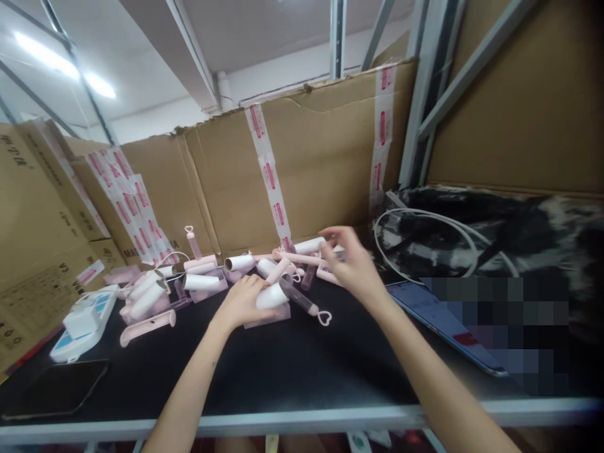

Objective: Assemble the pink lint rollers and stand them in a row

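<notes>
My left hand (243, 302) is closed around a white roll (272, 297), thumb below and fingers above, over a translucent pink piece (278, 314). Farther back, my right hand (346, 255) curls its fingers at the right end of another white roll (306, 246), slightly smeared by motion. Between my hands lie a pink trough-shaped piece (299, 257) and a clear tube with a pink heart-shaped loop (324, 318). More white rolls with brown cores, such as this white roll (239, 262), lie piled with pink parts to the left.
A pink half-shell (148, 327) lies at the left, near a white power strip (85, 324) with a plug. A dark phone (56, 389) is at the front left; another phone (446, 324) lies at the right. Cardboard (321, 157) walls the back. A white cable (425, 214) loops at right.
</notes>
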Demonstrator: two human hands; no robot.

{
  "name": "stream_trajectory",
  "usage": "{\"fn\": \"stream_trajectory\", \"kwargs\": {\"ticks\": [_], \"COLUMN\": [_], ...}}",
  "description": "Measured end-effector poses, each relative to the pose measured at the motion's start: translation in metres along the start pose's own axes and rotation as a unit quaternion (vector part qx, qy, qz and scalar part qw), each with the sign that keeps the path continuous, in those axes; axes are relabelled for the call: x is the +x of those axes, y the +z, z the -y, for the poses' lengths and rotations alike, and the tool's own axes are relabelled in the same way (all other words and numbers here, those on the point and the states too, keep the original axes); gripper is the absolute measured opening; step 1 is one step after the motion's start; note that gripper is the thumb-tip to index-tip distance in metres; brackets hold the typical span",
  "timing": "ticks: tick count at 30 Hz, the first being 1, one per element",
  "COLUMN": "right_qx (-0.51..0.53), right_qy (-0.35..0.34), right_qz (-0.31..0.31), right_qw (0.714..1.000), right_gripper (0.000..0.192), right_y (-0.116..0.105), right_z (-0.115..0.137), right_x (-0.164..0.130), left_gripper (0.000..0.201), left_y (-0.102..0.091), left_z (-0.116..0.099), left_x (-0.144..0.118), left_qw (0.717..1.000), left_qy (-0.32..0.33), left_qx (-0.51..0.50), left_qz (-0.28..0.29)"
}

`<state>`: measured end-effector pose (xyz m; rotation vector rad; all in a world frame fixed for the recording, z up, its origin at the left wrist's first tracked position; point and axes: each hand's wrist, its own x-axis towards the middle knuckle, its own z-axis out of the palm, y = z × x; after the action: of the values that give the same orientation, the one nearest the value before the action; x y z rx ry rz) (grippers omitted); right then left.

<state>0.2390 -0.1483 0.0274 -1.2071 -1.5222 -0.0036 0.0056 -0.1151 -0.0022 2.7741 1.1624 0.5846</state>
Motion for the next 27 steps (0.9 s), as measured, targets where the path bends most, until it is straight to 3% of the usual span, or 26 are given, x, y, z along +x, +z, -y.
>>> {"fn": "stream_trajectory", "kwargs": {"ticks": [2, 4, 6, 9, 13, 16, 19, 21, 24, 27], "right_qx": [-0.155, -0.229, -0.250, -0.256, -0.220, -0.144, -0.048, -0.016, -0.016, -0.025], "right_qy": [0.006, -0.002, -0.011, -0.016, -0.042, -0.066, -0.107, -0.092, -0.046, -0.072], "right_qz": [0.167, 0.323, 0.394, 0.379, 0.265, 0.232, 0.271, 0.334, 0.469, 0.518], "right_qw": [0.974, 0.918, 0.884, 0.889, 0.938, 0.960, 0.955, 0.938, 0.882, 0.852], "right_gripper": [0.030, 0.030, 0.027, 0.030, 0.035, 0.035, 0.040, 0.046, 0.043, 0.038], "right_y": [0.007, 0.019, 0.031, 0.036, 0.020, 0.007, 0.002, 0.002, 0.002, 0.001], "right_z": [-0.005, -0.009, -0.012, -0.012, -0.002, 0.009, 0.016, 0.019, 0.024, 0.033], "right_x": [-0.005, -0.012, -0.018, -0.018, -0.009, -0.005, -0.008, -0.012, -0.022, -0.037], "left_gripper": [0.060, 0.054, 0.046, 0.052, 0.088, 0.085, 0.058, 0.037, 0.033, 0.034], "left_y": [0.000, 0.000, -0.002, -0.006, -0.008, -0.013, -0.023, -0.029, -0.031, -0.023], "left_z": [0.005, 0.011, 0.021, 0.038, 0.042, 0.025, 0.008, 0.001, -0.006, -0.015], "left_x": [-0.001, -0.002, -0.003, -0.007, -0.005, 0.004, 0.009, 0.004, -0.022, -0.056], "left_qw": [0.999, 0.998, 0.997, 0.996, 0.985, 0.954, 0.931, 0.926, 0.923, 0.915], "left_qy": [-0.007, -0.017, -0.037, -0.078, -0.109, -0.090, -0.096, -0.119, -0.147, -0.180], "left_qx": [0.025, 0.031, 0.039, 0.033, -0.051, -0.182, -0.283, -0.304, -0.315, -0.331], "left_qz": [0.030, 0.054, 0.063, 0.035, -0.125, -0.221, -0.208, -0.190, -0.164, -0.144]}}
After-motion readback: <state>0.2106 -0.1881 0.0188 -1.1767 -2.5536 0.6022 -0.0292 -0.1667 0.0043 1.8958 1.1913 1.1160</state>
